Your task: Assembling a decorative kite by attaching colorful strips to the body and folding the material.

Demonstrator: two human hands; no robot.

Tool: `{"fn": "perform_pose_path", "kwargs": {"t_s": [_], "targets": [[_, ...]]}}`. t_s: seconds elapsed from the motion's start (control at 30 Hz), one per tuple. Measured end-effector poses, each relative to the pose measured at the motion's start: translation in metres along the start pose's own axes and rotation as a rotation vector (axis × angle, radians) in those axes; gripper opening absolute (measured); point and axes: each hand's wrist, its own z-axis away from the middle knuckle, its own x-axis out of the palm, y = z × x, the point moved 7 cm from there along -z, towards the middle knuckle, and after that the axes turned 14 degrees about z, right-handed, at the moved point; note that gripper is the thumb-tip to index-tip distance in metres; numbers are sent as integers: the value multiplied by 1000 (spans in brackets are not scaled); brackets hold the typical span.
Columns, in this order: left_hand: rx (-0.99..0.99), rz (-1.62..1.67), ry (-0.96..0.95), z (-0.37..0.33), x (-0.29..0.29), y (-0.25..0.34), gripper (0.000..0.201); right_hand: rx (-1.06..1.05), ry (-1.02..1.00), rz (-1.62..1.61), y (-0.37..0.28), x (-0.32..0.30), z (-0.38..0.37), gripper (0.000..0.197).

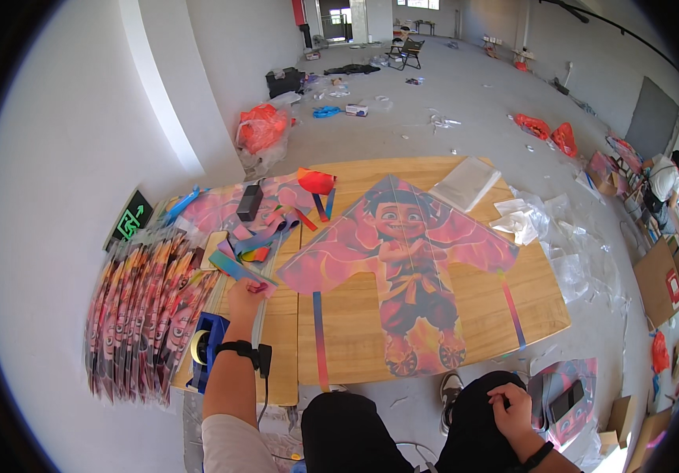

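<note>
On the wooden table [276, 370] a pink and red kite [414, 268] with a cartoon figure lies spread flat. Colored ribbon tails [318, 335] hang from its lower wing edges. At the left of the table, my left hand [246, 298] has its fingers closed at the end of a rainbow ribbon [233, 266]; a dark red bit shows at the fingertips. More tangled ribbons [272, 232] lie just beyond it. Below the kite, my right hand [513, 408] rests on my knee with loosely bent fingers and nothing in it.
A blue tape dispenser [208, 351] stands beside my left forearm. Packed kites [146, 323] are stacked at the left. A black block [250, 203] sits on another printed sheet behind the ribbons. Clear plastic sleeves [466, 183] lie at the far right corner; a phone [567, 400] is by my right knee.
</note>
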Motion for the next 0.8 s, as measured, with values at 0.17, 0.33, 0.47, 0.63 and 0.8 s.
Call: {"fn": "perform_pose_path", "kwargs": {"t_s": [0.17, 0.33, 0.47, 0.63, 0.8], "targets": [[155, 105, 99, -1, -16, 7, 15, 0, -10, -17, -3, 2, -1, 14], [166, 111, 109, -16, -27, 45, 12, -39, 13, 12, -5, -5, -1, 17], [125, 16, 28, -30, -36, 56, 14, -2, 4, -16, -3, -4, -1, 13], [286, 36, 135, -58, -74, 70, 23, -57, 11, 12, -13, -5, -2, 13], [347, 2, 218, -94, -120, 122, 23, -24, 0, -18, -7, -8, -2, 12]]}}
